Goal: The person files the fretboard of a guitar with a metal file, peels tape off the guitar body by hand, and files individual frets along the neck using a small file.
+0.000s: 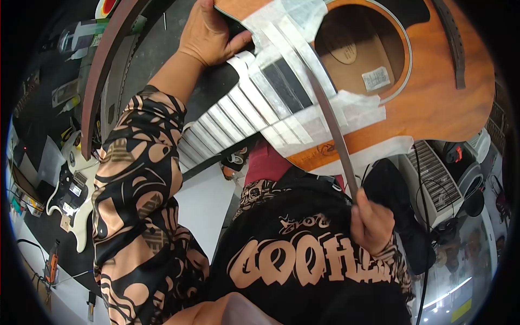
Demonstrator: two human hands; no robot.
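Observation:
An acoustic guitar (439,103) with an orange-brown top lies across the view, its neck pointing down and left. Masking tape (290,24) covers the top around the soundhole (346,43) and the end of the fretboard. Pale strips also cover much of the fretboard (230,116) between the frets; one dark patch stays bare. My left hand (208,38) grips the guitar's body edge beside the neck, thumb toward the tape, other fingers partly hidden. My right hand (372,222) is closed around the lower end of a long flat metal file (337,135). The file's far end lies over the taped fretboard end.
A cream electric guitar body (78,208) lies on the dark bench at left, near a long curved brown strip (100,70). Bottles and small tools crowd the upper left. A grey slotted box (433,176) and a black cable (424,233) are at right, beside a glass surface (466,271).

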